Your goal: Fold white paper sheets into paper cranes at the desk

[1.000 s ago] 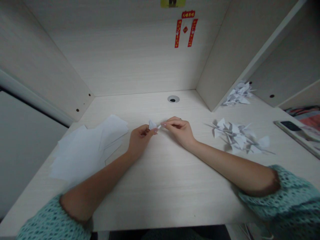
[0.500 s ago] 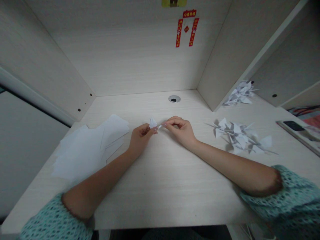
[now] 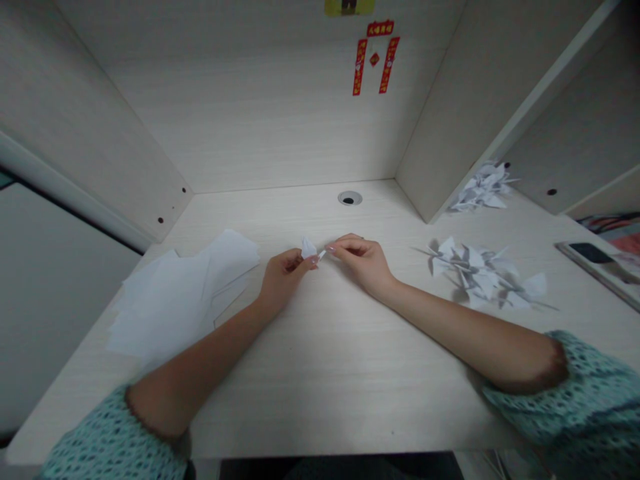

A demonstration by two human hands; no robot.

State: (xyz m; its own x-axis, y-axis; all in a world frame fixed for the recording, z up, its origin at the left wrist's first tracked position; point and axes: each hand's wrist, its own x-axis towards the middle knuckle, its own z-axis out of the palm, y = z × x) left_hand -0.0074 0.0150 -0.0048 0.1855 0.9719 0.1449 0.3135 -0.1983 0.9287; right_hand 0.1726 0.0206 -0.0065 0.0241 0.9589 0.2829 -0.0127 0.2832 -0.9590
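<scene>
A small folded white paper piece (image 3: 309,249) is held just above the pale wooden desk (image 3: 320,373), near its middle. My left hand (image 3: 284,275) pinches its lower left part with curled fingers. My right hand (image 3: 361,260) pinches a thin tip on its right side. Both forearms rest on the desk.
A loose stack of white paper sheets (image 3: 180,293) lies to the left. A pile of folded paper cranes (image 3: 480,272) lies to the right, another pile (image 3: 484,187) sits on the shelf behind it. A phone on a book (image 3: 597,261) lies far right. A cable hole (image 3: 349,198) is at the back.
</scene>
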